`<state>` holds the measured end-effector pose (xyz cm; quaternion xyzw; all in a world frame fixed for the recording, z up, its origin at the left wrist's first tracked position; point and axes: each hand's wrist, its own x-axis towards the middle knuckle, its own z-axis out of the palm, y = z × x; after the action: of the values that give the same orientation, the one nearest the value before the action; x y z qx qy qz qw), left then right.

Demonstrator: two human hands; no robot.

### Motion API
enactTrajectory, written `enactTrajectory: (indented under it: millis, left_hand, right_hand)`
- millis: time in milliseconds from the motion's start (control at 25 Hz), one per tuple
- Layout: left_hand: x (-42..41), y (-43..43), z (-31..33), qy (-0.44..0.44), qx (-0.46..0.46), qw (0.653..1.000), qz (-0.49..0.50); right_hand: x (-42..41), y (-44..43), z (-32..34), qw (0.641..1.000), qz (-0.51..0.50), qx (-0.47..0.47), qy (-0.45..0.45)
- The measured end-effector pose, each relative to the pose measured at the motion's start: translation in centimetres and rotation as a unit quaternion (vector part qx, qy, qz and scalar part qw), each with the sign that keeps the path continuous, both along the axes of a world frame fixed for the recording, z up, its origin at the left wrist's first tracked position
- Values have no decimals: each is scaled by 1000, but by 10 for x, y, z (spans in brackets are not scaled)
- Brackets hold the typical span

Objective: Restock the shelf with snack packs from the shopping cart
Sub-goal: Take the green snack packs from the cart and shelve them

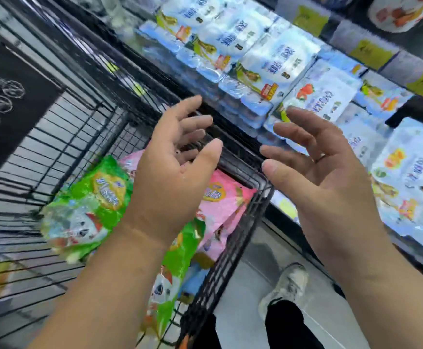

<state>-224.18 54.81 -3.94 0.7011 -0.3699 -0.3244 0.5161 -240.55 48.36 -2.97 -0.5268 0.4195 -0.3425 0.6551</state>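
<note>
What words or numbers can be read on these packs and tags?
No text reads clearly; motion blur smears everything.
Blue-and-white plastic packs on shelf: large characters, blurred.
Green snack pack in black wire cart: yellow logo, blurred.
Pink snack pack: logo blurred.
Yellow shelf tags: unreadable.

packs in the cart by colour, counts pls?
green packs: 2
pink packs: 2
pale blue pack: 1, mostly buried
Total: 5 in view; the left hand covers part of the pile, so there may be more.
</note>
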Motion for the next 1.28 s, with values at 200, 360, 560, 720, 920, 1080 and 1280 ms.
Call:
enactTrajectory:
  millis: [200,360,560,720,920,1080,1280]
  left_hand:
    - [60,51,-8,-7,33,999,8]
    - [106,85,-17,-5,70,998,4]
    - [151,109,-30,-23,146,989,-23]
    - [179,117,-46,-65,209,972,-88]
    - [219,124,-68,-159,329,912,-186]
    - [244,129,-82,-195,394,873,-208]
    - [266,131,-107,-203,463,843,-186]
  right_hand:
    - [58,45,-1,999,31,19,5]
    - [98,79,-10,997,31,66,20]
    - [126,114,-28,990,40,106,83]
    - [130,135,-44,978,56,128,157]
    - [128,162,-66,949,77,118,282]
    - [130,181,-85,926,74,134,346]
    - [136,199,-90,871,-32,115,476]
